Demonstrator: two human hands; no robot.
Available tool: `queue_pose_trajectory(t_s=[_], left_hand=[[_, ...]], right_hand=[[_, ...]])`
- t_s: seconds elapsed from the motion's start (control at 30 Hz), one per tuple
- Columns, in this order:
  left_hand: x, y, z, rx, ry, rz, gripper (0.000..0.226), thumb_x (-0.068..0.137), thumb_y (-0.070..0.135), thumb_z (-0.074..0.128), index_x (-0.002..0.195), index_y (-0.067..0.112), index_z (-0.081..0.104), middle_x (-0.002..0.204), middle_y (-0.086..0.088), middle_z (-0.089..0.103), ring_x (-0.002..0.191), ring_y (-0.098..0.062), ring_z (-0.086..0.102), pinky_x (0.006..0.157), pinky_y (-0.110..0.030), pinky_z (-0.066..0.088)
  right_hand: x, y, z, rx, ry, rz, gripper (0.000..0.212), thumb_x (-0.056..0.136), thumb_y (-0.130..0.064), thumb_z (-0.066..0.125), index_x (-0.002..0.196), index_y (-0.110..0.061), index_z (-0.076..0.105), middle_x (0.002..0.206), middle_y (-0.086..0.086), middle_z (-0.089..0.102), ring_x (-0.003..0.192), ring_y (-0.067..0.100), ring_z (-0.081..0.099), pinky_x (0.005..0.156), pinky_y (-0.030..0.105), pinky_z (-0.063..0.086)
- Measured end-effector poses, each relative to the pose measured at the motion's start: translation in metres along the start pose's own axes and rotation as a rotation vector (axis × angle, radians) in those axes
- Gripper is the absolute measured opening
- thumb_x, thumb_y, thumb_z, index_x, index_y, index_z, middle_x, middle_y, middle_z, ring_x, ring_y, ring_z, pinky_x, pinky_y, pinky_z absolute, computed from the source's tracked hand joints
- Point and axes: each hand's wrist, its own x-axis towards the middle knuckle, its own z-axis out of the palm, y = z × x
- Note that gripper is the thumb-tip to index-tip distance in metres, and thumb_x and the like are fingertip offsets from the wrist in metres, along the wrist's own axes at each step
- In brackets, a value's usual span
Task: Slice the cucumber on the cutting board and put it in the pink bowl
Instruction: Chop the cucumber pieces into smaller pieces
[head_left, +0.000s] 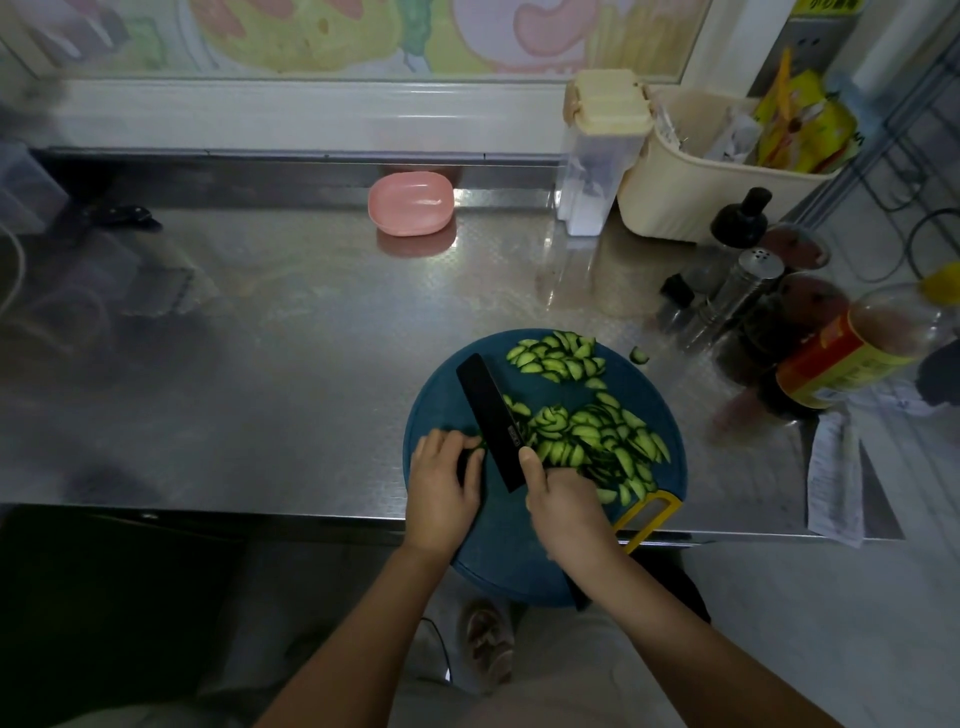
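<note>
A round blue cutting board (452, 395) lies at the counter's front edge, overhanging it. Cucumber slices (602, 436) are heaped on its right half, with a second pile (558, 358) near its far rim. My right hand (563, 506) grips the handle of a black knife (491, 418), forefinger along the blade, whose edge meets the short uncut cucumber end (475, 444). My left hand (444, 480) holds that end down with curled fingertips, left of the blade. The pink bowl (410, 210) stands empty at the back of the counter.
One stray slice (639, 356) lies on the steel counter (260, 364) beside the board. Bottles and shakers (748, 291) crowd the right side, with a cream basket (696, 176) and a clear container (597, 156) behind. A yellow handle (649, 517) sticks out at the board's front right.
</note>
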Motion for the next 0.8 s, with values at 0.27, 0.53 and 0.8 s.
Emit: queue_pose_trajectory(t_s=[0.27,0.53,0.8], left_hand=[[0.0,0.0,-0.001,-0.001,0.009,-0.005,0.025,0.09,0.028,0.046,0.092,0.009,0.062,0.087,-0.003,0.056,0.084,-0.011,0.046,0.072,-0.019,0.035],[0.001,-0.001,-0.001,0.0,0.012,-0.022,0.004,0.085,0.005,0.065,0.087,0.007,0.061,0.084,-0.003,0.056,0.083,-0.01,0.046,0.072,-0.016,0.033],[0.0,0.001,-0.001,-0.036,0.025,-0.022,0.005,0.088,0.011,0.06,0.085,0.007,0.059,0.085,-0.003,0.052,0.083,-0.015,0.05,0.073,-0.023,0.04]], right_hand=[[0.004,0.0,0.006,-0.085,0.01,-0.023,0.061,0.099,-0.047,0.026,0.053,-0.011,0.045,0.063,0.011,0.058,0.067,0.027,0.059,0.064,0.035,0.046],[0.013,-0.009,0.013,-0.3,-0.002,-0.048,0.06,0.1,-0.046,0.023,0.056,-0.011,0.043,0.054,0.001,0.045,0.055,0.016,0.045,0.054,0.027,0.037],[0.009,0.004,0.003,-0.111,-0.009,-0.022,0.063,0.099,-0.046,0.026,0.053,-0.008,0.046,0.065,0.013,0.059,0.069,0.028,0.059,0.061,0.03,0.04]])
